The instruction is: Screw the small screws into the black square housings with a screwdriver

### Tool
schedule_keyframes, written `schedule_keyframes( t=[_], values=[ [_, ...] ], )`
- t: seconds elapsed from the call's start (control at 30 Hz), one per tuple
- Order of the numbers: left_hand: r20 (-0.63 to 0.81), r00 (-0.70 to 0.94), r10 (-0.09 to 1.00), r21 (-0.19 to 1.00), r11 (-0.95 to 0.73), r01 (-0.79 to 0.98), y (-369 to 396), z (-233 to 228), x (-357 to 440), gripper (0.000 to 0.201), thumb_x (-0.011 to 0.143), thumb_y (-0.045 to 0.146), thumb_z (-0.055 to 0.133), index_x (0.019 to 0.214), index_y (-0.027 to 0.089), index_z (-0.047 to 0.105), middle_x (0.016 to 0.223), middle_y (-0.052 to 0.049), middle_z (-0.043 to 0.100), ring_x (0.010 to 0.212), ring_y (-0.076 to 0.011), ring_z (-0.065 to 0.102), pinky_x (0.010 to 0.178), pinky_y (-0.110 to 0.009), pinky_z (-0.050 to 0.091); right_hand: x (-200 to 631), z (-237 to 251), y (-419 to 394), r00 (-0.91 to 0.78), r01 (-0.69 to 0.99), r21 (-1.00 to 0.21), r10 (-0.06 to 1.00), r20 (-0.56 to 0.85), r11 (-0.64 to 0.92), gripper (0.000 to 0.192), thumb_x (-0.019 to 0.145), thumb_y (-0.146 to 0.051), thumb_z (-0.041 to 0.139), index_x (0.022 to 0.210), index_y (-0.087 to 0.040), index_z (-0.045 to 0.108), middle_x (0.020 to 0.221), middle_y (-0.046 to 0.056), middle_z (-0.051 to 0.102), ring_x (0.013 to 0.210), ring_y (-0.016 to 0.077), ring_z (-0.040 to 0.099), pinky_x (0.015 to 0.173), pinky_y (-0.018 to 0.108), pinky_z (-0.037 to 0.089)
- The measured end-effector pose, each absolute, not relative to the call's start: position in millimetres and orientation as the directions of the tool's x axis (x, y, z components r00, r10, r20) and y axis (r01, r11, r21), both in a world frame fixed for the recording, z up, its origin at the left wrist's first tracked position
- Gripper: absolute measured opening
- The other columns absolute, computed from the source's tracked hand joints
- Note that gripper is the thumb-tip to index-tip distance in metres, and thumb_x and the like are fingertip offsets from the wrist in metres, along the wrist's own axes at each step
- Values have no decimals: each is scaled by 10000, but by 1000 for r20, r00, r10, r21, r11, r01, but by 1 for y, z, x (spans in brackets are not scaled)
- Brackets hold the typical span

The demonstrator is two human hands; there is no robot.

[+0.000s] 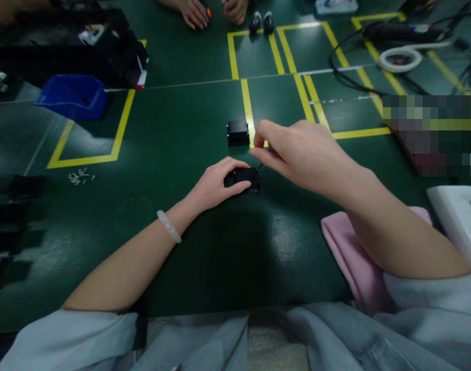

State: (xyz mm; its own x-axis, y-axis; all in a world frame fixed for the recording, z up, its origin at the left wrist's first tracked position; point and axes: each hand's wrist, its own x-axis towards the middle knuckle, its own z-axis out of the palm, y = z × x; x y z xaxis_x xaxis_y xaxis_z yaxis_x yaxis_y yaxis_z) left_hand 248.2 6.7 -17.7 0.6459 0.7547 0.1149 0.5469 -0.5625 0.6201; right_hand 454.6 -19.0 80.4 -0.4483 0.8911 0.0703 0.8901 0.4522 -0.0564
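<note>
My left hand [216,183] grips a small black box-shaped part [248,179] that rests on the green table [173,134]. My right hand [297,152] hovers just right of and above it, fingers pinched on a thin dark wire or pin [259,166] sticking out of that part. A second small black box [237,132] sits a little farther away, beside a yellow tape line, untouched.
A blue bin [73,96] stands at far left, small white pieces [80,177] lie near it. Another person's hands [214,11] rest at the far edge. Cables and a white ring [400,57] lie far right; a pink cloth [347,252] and white device [459,216] near right.
</note>
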Motion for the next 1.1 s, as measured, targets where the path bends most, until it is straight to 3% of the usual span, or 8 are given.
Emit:
schedule_keyframes(
  t=[0.2,0.4,0.5,0.67,0.9,1.1],
  values=[
    [118,651,750,625,-565,539,6,-17,249,386,896,466,550,1147,175,584,1097,-56,616,999,-196,582,876,-303,449,457,77,-20,-479,865,-96,867,135,493,330,935,-289,328,1215,-192,473,806,32,640,665,189,591,554,283,269],
    [122,650,750,625,-566,537,6,-17,249,383,895,469,548,1146,182,581,1094,-55,619,998,-201,583,870,-307,452,454,79,-20,-448,889,-57,889,96,454,379,963,-386,266,1171,-189,513,819,66,648,701,211,611,567,290,288],
    [116,651,750,624,-565,540,6,-16,249,380,897,465,546,1147,181,583,1093,-55,618,995,-198,584,866,-304,452,454,79,-20,-445,892,-24,887,120,451,373,961,-341,249,1183,-194,511,788,54,639,670,212,611,560,291,287],
    [109,648,754,617,-563,551,6,-17,248,391,894,478,541,1154,188,578,1102,-59,617,998,-205,584,878,-318,456,455,79,-22,-470,870,-98,874,123,482,326,926,-267,316,1209,-180,455,831,40,640,684,204,611,552,290,300],
    [124,654,746,621,-572,536,7,-17,248,385,900,462,552,1154,174,581,1097,-55,615,997,-196,583,872,-302,448,454,77,-21,-449,889,-32,884,128,456,355,955,-330,260,1181,-193,497,796,50,640,677,205,612,543,283,263],
    [125,651,749,612,-575,543,7,-18,248,379,893,461,553,1151,183,579,1088,-54,617,993,-201,583,867,-309,453,454,77,-21,-451,881,-87,882,139,464,348,934,-301,294,1221,-178,447,830,47,645,688,200,610,551,287,290]
  ],
)
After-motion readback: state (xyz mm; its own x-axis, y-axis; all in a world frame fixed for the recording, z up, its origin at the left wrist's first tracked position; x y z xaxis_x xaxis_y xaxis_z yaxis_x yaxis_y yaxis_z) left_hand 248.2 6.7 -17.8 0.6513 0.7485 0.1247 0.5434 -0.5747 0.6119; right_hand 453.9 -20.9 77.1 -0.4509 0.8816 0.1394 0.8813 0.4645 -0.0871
